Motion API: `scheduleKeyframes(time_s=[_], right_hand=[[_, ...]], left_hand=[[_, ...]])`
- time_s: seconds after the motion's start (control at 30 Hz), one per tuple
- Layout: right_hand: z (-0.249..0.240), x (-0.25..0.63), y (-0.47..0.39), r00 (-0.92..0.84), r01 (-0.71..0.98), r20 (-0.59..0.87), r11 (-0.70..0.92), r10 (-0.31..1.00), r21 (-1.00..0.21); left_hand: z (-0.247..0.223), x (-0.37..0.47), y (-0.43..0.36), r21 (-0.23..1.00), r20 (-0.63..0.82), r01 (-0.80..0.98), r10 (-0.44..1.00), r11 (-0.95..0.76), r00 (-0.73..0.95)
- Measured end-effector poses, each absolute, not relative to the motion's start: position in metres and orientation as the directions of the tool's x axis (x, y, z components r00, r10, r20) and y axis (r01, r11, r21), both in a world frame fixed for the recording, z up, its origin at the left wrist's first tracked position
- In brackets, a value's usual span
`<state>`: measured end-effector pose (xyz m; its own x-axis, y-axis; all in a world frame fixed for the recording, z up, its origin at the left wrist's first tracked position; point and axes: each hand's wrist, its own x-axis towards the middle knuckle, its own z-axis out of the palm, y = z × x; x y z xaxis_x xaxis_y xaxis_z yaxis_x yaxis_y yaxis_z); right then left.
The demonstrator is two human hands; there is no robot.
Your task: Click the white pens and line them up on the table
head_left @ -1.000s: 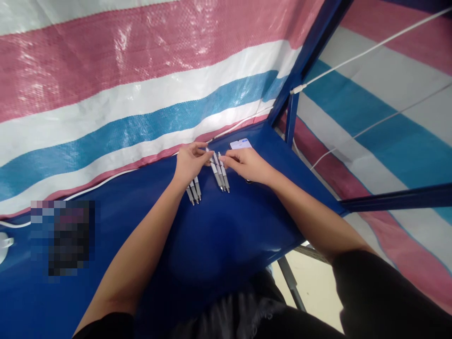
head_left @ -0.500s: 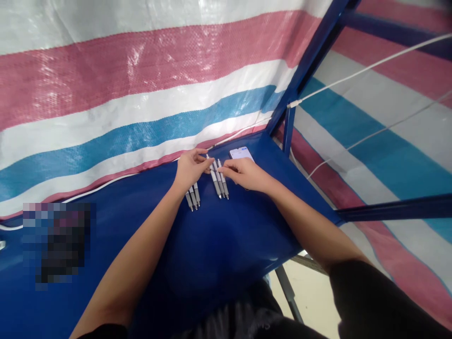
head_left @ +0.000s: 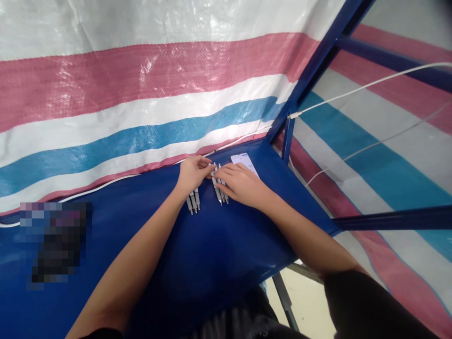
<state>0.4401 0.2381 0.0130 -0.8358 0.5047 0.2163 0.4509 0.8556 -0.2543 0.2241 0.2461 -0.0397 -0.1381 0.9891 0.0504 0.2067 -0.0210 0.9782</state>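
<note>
My left hand [head_left: 193, 175] is at the back of the blue table, thumb and fingers closed at the top end of a pen [head_left: 216, 188] on the left of a small group. My right hand [head_left: 243, 184] lies over that group of white-and-grey pens, its fingers stretched out and its thumb apart, touching them. The hand partly covers these pens. Below my left hand lie more grey pens [head_left: 192, 202] side by side, tips toward me, upper ends hidden. Beyond my right hand, a phone [head_left: 243, 161] with a lit screen lies partly covered.
The blue table [head_left: 197, 263] meets a striped plastic sheet [head_left: 141, 108] at the back. Blue frame posts [head_left: 287, 134] rise at the right corner. A white cable [head_left: 353, 89] hangs at the right. A dark blurred object [head_left: 63, 242] lies on the left.
My right hand has moved left over the pens, its fingers going from a pinch to stretched out. My left hand has shifted slightly right, closer to it. The view has tilted slightly upward.
</note>
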Motion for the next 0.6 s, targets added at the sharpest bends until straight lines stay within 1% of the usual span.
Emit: scheduleKeyframes(time_s=[0.1, 0.33, 0.47, 0.53, 0.6], right_hand=[[0.008, 0.44, 0.238, -0.853, 0.448, 0.178, 0.863, 0.491, -0.231], [0.003, 0.435, 0.237, -0.854, 0.474, 0.117, 0.851, 0.506, -0.224], [0.009, 0.435, 0.234, -0.866, 0.469, 0.042, 0.839, 0.498, -0.275], [0.013, 0.436, 0.234, -0.872, 0.456, 0.038, 0.839, 0.488, -0.298], [0.018, 0.438, 0.234, -0.871, 0.455, 0.051, 0.841, 0.489, -0.295]], left_hand=[[-0.043, 0.223, 0.247, 0.967, 0.064, 0.254, 0.984, -0.02, -0.166], [-0.043, 0.221, 0.248, 0.962, 0.061, 0.274, 0.979, -0.007, -0.192], [-0.039, 0.222, 0.247, 0.951, 0.043, 0.308, 0.979, 0.021, -0.2], [-0.037, 0.223, 0.247, 0.943, 0.04, 0.333, 0.98, 0.028, -0.197], [-0.037, 0.223, 0.247, 0.937, 0.042, 0.347, 0.98, 0.028, -0.195]])
